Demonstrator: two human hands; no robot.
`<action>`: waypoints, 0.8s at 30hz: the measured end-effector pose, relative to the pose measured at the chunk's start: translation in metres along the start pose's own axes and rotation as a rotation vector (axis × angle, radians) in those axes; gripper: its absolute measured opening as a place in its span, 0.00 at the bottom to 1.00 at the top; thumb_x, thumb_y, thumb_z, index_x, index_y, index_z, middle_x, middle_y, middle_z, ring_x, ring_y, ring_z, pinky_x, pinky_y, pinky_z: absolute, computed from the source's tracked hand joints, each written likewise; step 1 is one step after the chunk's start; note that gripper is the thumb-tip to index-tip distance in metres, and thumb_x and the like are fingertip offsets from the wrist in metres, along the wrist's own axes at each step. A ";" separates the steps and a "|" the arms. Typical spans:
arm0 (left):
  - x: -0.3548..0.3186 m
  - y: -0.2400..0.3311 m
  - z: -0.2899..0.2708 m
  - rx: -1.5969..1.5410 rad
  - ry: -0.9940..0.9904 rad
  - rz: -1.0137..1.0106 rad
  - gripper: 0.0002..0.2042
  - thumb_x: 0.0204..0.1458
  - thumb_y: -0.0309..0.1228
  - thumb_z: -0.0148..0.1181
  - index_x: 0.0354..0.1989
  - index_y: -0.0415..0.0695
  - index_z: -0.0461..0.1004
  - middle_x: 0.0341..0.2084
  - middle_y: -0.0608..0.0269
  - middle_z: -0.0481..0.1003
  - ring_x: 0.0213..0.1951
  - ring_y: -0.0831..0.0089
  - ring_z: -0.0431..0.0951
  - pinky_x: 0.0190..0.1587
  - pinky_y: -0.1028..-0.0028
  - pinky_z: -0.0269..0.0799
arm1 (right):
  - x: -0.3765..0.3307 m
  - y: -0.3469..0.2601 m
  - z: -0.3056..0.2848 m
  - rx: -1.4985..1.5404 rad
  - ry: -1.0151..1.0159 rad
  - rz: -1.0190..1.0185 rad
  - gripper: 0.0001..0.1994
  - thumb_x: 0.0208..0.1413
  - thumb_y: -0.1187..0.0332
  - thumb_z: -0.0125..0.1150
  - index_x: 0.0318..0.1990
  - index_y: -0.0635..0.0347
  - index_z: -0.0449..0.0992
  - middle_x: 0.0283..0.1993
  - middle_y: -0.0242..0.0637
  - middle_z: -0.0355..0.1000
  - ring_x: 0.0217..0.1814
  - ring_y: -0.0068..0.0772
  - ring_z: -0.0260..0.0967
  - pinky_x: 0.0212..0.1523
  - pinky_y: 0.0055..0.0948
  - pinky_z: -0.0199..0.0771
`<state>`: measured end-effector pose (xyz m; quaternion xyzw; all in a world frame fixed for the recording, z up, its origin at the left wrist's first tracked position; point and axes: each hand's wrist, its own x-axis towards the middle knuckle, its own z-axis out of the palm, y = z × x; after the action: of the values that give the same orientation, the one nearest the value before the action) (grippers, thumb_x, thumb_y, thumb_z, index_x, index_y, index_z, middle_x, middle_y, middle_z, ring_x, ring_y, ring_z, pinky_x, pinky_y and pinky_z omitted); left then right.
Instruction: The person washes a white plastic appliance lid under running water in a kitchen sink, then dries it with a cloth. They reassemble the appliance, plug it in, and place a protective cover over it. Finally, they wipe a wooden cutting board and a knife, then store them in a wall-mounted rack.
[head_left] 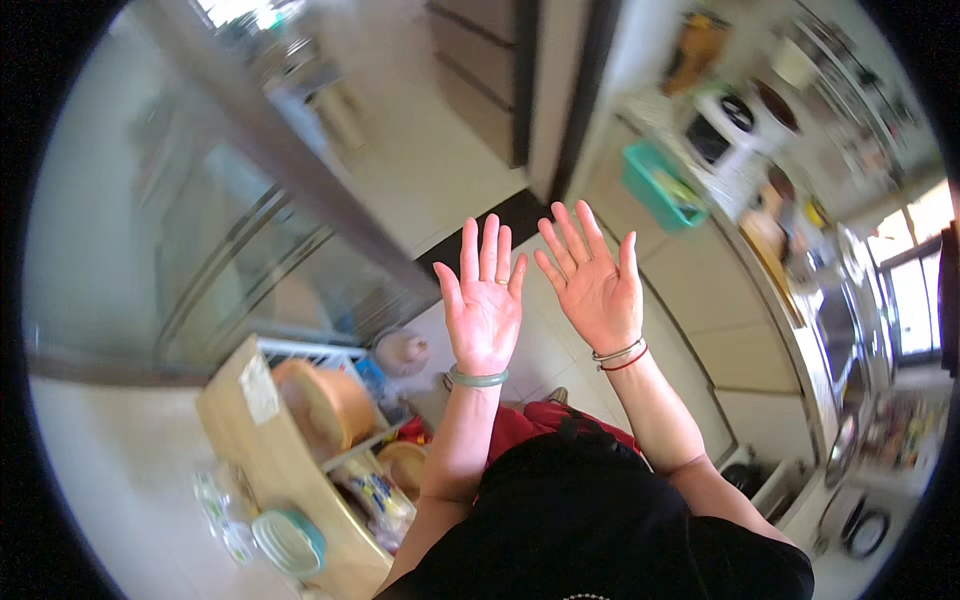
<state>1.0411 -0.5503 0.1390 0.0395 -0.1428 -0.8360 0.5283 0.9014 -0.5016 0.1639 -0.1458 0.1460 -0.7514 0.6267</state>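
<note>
Above the person's black top (600, 520) and dark red lower clothing, both bare hands are held out with palms turned up. The left hand (485, 325) has its fingers slightly apart; it wears a ring, and a pale green bangle (478, 379) circles the wrist. The right hand (600, 295) is spread in the same way, with a silvery bangle (620, 352) and a thin red cord at its wrist. Neither grip is closed on anything.

Lower down, beside the light wood shelf unit (255, 440), a pinkish container (400, 352) stands near the floor. It would probably be stiff and smooth, best taken round its body with both palms; its weight cannot be judged. It looks rounded and dull, its details blurred.

Past the right hand, well apart from it, a teal basket (652, 200) sits at the edge of the counter (737, 188). It is likely light, slightly flexible plastic, easiest to take by two opposite rims. It looks oblong and bright, with something yellowish-green inside. Farther along are a white appliance (718, 135) and, toward the rim of the view, a bright window (915, 262).
</note>
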 end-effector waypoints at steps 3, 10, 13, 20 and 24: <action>0.002 -0.083 0.037 -0.020 -0.067 -0.193 0.34 0.64 0.57 0.36 0.73 0.52 0.46 0.73 0.60 0.46 0.73 0.66 0.44 0.72 0.59 0.43 | -0.055 -0.079 -0.018 -0.022 0.072 -0.211 0.37 0.65 0.38 0.32 0.73 0.53 0.45 0.77 0.39 0.42 0.78 0.41 0.39 0.75 0.45 0.41; 0.008 -0.266 0.117 0.001 -0.273 -0.597 0.33 0.64 0.57 0.33 0.73 0.52 0.47 0.72 0.60 0.47 0.73 0.66 0.46 0.71 0.59 0.48 | -0.166 -0.229 -0.062 0.019 0.163 -0.675 0.36 0.66 0.39 0.32 0.73 0.52 0.46 0.77 0.38 0.44 0.78 0.40 0.39 0.74 0.46 0.41; 0.010 -0.329 0.138 -0.022 -0.335 -0.729 0.33 0.64 0.58 0.32 0.73 0.52 0.47 0.72 0.61 0.48 0.73 0.66 0.45 0.71 0.59 0.47 | -0.199 -0.274 -0.082 0.025 0.194 -0.825 0.35 0.66 0.39 0.32 0.73 0.51 0.47 0.76 0.38 0.44 0.78 0.40 0.38 0.75 0.46 0.40; 0.031 -0.460 0.166 -0.045 -0.413 -0.936 0.33 0.64 0.58 0.33 0.72 0.53 0.49 0.72 0.61 0.49 0.73 0.66 0.46 0.71 0.58 0.46 | -0.233 -0.366 -0.128 0.058 0.233 -1.061 0.34 0.67 0.41 0.32 0.72 0.51 0.49 0.76 0.39 0.45 0.78 0.40 0.38 0.75 0.47 0.39; 0.055 -0.526 0.180 -0.031 -0.405 -0.990 0.33 0.63 0.59 0.33 0.72 0.54 0.49 0.72 0.62 0.50 0.72 0.67 0.47 0.70 0.59 0.45 | -0.231 -0.418 -0.159 0.098 0.230 -1.098 0.32 0.68 0.44 0.34 0.72 0.52 0.51 0.76 0.39 0.44 0.79 0.42 0.37 0.75 0.49 0.37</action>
<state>0.5192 -0.3536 0.1679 -0.0678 -0.1938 -0.9781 0.0332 0.5012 -0.1962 0.1785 -0.0881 0.0810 -0.9843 0.1297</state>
